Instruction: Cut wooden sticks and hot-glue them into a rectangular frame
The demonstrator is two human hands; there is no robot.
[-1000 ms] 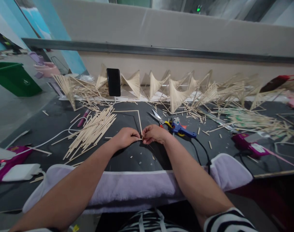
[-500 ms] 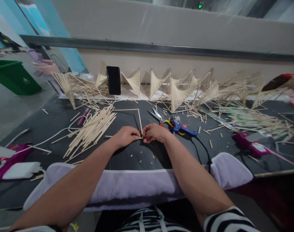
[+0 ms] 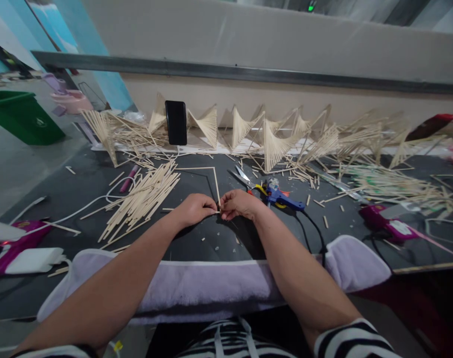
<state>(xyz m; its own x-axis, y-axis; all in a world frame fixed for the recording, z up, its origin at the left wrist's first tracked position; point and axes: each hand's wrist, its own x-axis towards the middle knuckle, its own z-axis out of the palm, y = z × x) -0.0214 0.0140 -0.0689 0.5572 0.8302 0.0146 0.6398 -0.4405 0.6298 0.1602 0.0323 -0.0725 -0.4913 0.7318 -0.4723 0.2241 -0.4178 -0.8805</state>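
Observation:
Thin wooden sticks [image 3: 216, 181] are joined at corners into an angular frame lying on the dark table. My left hand [image 3: 196, 209] pinches a stick near the frame's front corner; part of that stick [image 3: 167, 209] shows to the left of the hand. Meeting it at this corner, my right hand [image 3: 237, 204] closes its fingers on the end of the stick that runs away from me. The fingertips of both hands nearly touch and hide the joint itself. Just right of my right hand lie scissors [image 3: 245, 178] and a blue glue gun [image 3: 286, 198].
A pile of loose sticks [image 3: 140, 199] lies to the left. Along the back stand several twisted stick structures [image 3: 276, 144] and a phone [image 3: 176, 123]. Purple devices with cables [image 3: 388, 221] lie at both sides. A lilac cloth [image 3: 211, 286] covers the front edge.
Both hands hold nearly the same position at the corner of the stick frame. The whole view has shifted very slightly; nothing was let go.

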